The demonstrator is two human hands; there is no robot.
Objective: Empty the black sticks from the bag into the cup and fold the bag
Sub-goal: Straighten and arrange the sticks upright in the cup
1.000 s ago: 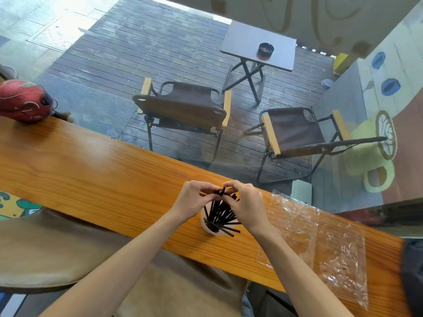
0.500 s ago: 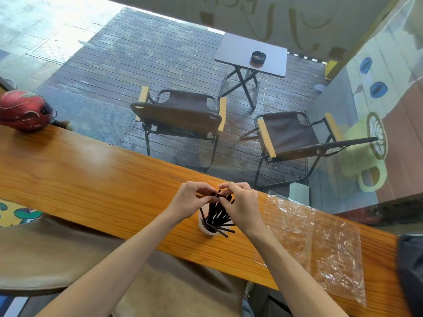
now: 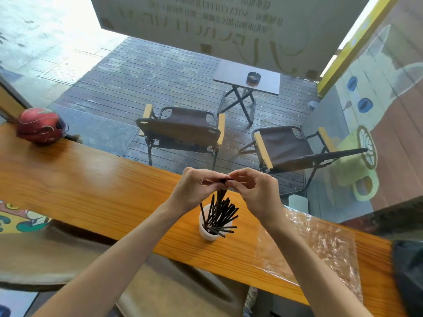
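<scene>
A small white cup (image 3: 205, 232) stands on the wooden counter (image 3: 96, 188), holding several black sticks (image 3: 220, 213) that fan up and to the right. Above the cup, my left hand (image 3: 194, 188) and my right hand (image 3: 255, 191) meet fingertip to fingertip and pinch the top ends of a few black sticks between them. These held sticks reach down toward the cup. The clear plastic bag (image 3: 313, 250) lies flat and crinkled on the counter, to the right of the cup, with no hand on it.
A red helmet (image 3: 40, 125) sits at the counter's far left end. A dark object (image 3: 409, 271) lies at the counter's right end beside the bag. A glass window runs along the counter's far edge; folding chairs (image 3: 183, 129) and a small table (image 3: 248, 80) stand outside.
Both hands have risen slightly above the cup, still pinching stick tops together. The view has tilted upward. The bag has not moved.
</scene>
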